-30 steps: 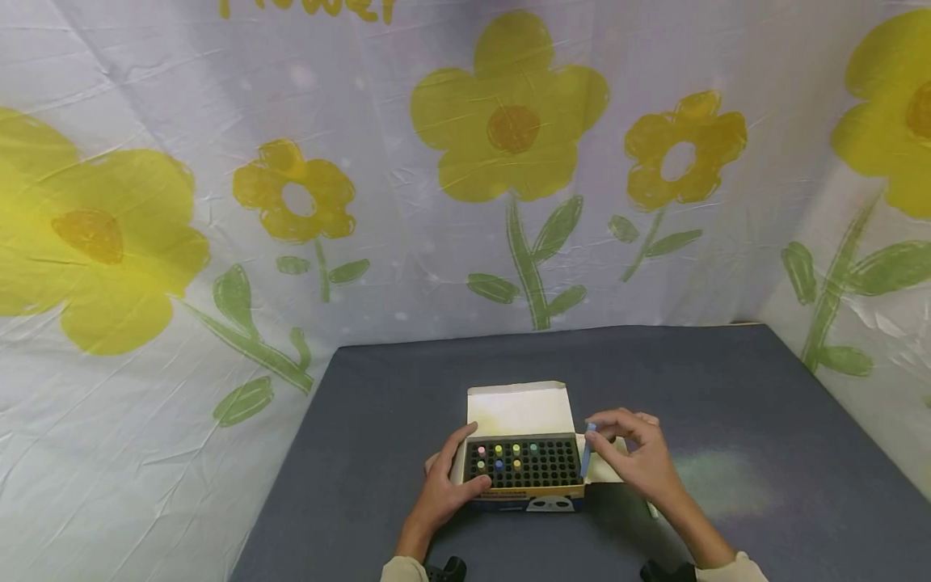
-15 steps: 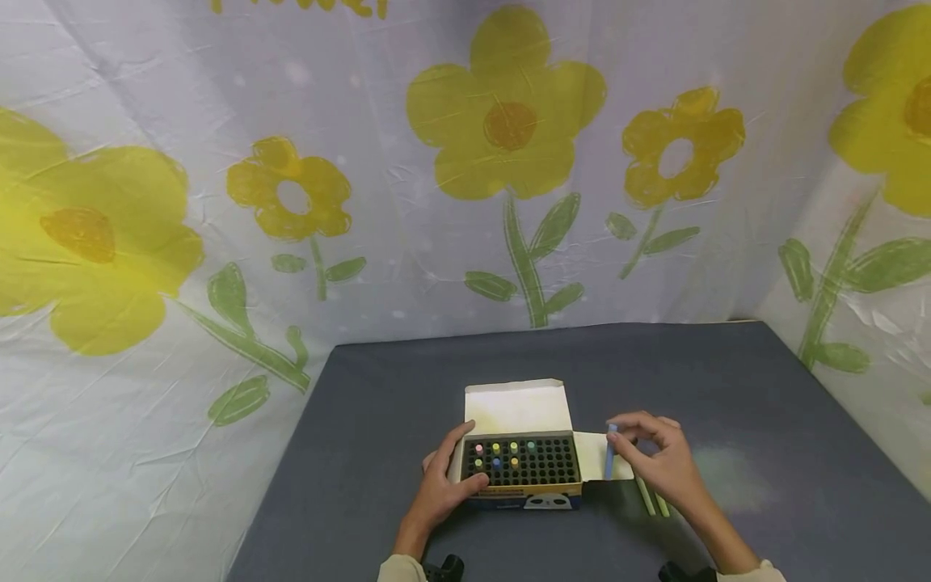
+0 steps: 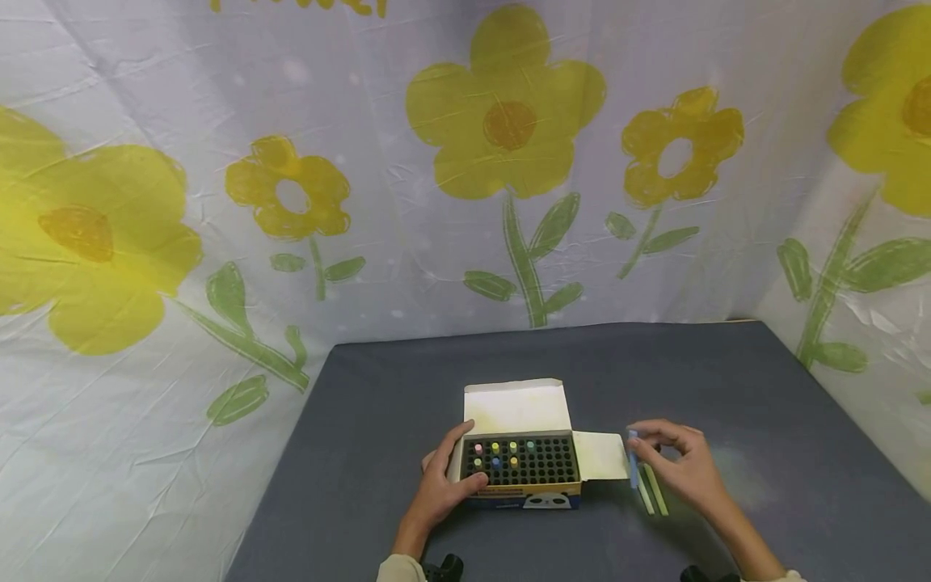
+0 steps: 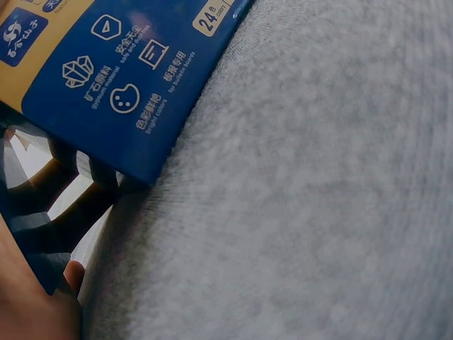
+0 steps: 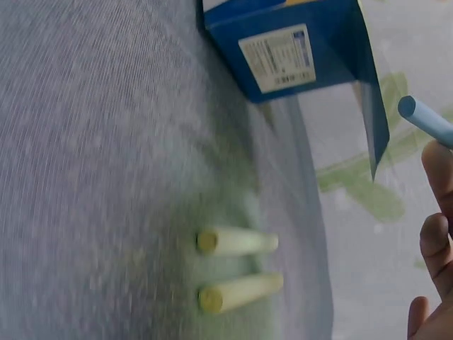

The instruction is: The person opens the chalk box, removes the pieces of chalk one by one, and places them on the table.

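The right hand (image 3: 680,462) pinches the blue chalk (image 3: 633,461) roughly upright just beside the flap (image 3: 602,457), near two green chalks (image 3: 655,490), so a gentle lowering clear of them would probably prevent snapping, while the left hand's (image 3: 440,482) fingers grip the box (image 3: 507,491).

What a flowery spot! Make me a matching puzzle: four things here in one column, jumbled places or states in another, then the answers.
Things
1. Light-blue stick
2. Two pale yellow-green sticks
3. Left hand
4. Printed flowers

Places or states
A. Lying on the grey table
B. Across the backdrop
C. Pinched by the right hand
D. Gripping the open box

Pairs: 1-C, 2-A, 3-D, 4-B
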The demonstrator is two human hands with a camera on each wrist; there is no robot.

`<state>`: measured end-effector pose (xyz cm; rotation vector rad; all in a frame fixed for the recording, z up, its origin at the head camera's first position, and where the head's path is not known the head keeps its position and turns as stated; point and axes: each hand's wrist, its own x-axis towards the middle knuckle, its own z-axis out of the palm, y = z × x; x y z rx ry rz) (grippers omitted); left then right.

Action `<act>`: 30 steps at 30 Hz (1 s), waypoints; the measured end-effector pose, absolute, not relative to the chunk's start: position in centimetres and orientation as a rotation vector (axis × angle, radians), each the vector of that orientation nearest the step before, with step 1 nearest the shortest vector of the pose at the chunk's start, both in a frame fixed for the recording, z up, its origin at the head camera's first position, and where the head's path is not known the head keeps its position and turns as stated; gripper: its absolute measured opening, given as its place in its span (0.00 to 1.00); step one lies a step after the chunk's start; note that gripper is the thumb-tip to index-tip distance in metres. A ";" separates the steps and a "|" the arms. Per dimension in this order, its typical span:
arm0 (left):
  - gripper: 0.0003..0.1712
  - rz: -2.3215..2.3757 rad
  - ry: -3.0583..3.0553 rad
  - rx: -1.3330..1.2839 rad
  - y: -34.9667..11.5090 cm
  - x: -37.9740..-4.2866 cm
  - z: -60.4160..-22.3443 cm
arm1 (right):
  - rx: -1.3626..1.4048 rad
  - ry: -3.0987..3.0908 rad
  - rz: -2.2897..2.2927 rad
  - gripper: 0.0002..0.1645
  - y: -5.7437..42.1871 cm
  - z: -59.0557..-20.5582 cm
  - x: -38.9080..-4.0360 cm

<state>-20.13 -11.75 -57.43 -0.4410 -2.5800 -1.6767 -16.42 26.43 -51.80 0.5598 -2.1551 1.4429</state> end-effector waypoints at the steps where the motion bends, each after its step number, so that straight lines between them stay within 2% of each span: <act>1: 0.47 -1.674 -2.582 -0.438 -11.8 -20.1 -57.5 | 0.540 -2.174 1.439 0.14 26.6 -51.8 -16.3; 11: 0.47 -1.671 -2.583 -0.452 -11.9 -20.2 -57.6 | 0.340 -2.422 1.337 0.11 28.9 -52.1 -15.2; 30: 0.47 -1.697 -2.598 -0.433 -11.8 -20.2 -57.4 | 0.209 -2.646 1.289 0.11 31.6 -54.4 -14.8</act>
